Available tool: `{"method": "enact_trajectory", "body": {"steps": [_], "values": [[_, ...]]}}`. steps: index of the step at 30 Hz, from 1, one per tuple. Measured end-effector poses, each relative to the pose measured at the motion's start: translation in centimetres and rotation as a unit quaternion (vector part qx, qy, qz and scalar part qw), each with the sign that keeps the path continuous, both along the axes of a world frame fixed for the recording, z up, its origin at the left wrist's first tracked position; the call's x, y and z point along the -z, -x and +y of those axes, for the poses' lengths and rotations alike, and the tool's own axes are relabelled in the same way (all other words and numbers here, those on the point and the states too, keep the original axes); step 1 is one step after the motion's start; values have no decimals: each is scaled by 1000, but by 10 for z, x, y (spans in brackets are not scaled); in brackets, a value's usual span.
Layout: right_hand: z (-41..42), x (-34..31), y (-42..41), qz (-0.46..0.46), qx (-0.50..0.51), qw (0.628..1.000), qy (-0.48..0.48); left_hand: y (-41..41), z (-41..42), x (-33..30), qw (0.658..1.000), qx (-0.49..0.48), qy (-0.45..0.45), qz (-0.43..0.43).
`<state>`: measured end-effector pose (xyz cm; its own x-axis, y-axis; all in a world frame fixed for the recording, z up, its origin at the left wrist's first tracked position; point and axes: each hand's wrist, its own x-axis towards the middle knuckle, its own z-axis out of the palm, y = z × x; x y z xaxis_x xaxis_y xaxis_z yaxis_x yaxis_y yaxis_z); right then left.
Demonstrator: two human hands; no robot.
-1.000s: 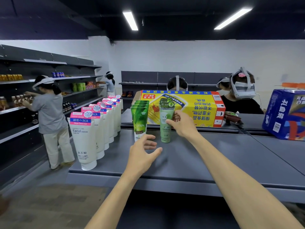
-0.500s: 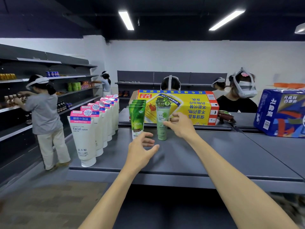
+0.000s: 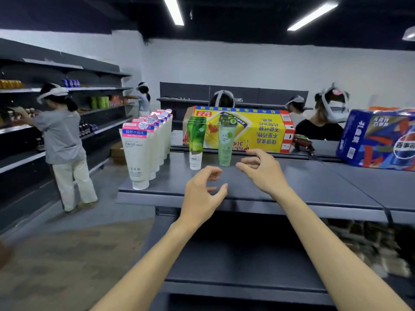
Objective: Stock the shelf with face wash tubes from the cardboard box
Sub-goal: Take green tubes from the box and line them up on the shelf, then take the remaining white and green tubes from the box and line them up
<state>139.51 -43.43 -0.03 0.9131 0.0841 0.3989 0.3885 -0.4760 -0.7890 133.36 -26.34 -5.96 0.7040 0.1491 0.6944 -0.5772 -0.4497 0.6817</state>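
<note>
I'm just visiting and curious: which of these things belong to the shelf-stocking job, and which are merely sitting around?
Part of the job:
pale green tube
dark green tubes
white Facial tubes
shelf
left hand, right hand, both holding nothing

Just lying about:
yellow carton
blue Pepsi case

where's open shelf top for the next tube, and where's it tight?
Free: the shelf top right of the pale green tube, up to the blue carton; also the front strip between the white tubes and the left hand. Tight: the gap between the dark green tubes and the pale green tube, and the back edge by the yellow box.
</note>
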Motion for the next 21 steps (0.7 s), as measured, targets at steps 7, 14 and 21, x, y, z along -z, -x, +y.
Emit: {"method": "enact_trajectory", "body": {"steps": [7,14,21], "values": [[-2,34,62,-1,3,1000,-10,38,12,31,999,21,-14,41],[-19,132,124,67,25,997,-27,73,-1,123,988,63,-30,136],[-40,273,164,237,37,970,36,116,-12,247,952,88,-62,288]]}}
